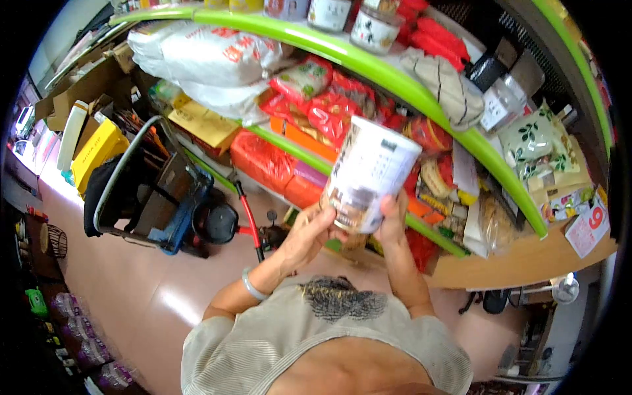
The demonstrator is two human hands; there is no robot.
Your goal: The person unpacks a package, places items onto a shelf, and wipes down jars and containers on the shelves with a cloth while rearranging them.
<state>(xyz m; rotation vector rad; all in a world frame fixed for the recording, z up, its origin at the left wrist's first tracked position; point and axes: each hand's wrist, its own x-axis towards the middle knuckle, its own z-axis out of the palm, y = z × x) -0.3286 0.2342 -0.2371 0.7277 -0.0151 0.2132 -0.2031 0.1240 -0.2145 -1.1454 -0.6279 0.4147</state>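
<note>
A large white canister (376,161) with printed labels and a brown patterned lower part is held up in front of my chest, tilted to the right. My left hand (315,225), with a pale bangle at the wrist, grips its lower left side. On the lower right side, my right hand (393,220) is closed around it, thumb against the wall. Part of the fingers of both hands is hidden behind the canister. Directly behind it are shelves with red packages (332,112) and green edges.
Jars (375,31) stand on the upper shelf, beside a striped cloth bag (442,85). White sacks (204,52) lie at the upper left. A blue cart (178,227) and a red-framed scooter (250,220) stand on the tiled floor. A calendar sheet (588,227) hangs at right.
</note>
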